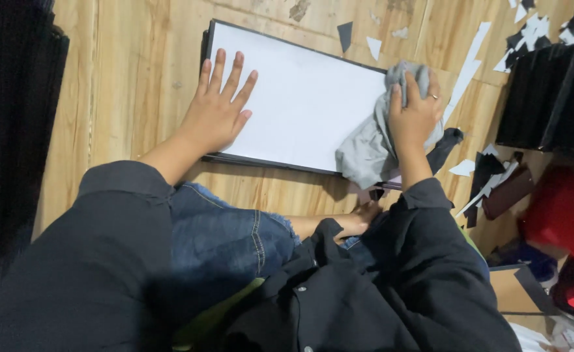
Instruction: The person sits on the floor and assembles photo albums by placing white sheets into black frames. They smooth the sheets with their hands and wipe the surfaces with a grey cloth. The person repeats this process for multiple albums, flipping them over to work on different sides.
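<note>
My right hand [416,112] hides the far right corner of the board [300,104], and the grey cloth [371,140] bunched under it covers most of the right end, so I cannot see how that edge finishes. The near right corner is lost under the hanging fold of cloth too. My left hand [218,112] covers part of the near left edge. Beyond my right hand, dark stacked things [551,104] are cut off by the picture's edge, and I cannot make out what they are; the same goes for the red thing [564,212] nearer me on that side. A dark mass [13,130] out past my left hand is too dim to tell.

The board is a white rectangle with a thin dark rim, lying flat on the wooden floor [130,72] between my hands. Its long axis runs from my left hand across to my right, tilted so the right end sits a little nearer to me than the left.

My left hand is open, fingers spread, palm flat on the board's left part. My right hand is closed around the cloth, fingers curled over the bunch, pressing it on the board's right end. Paper scraps [472,58], white and dark, lie scattered beyond and beside my right hand.
</note>
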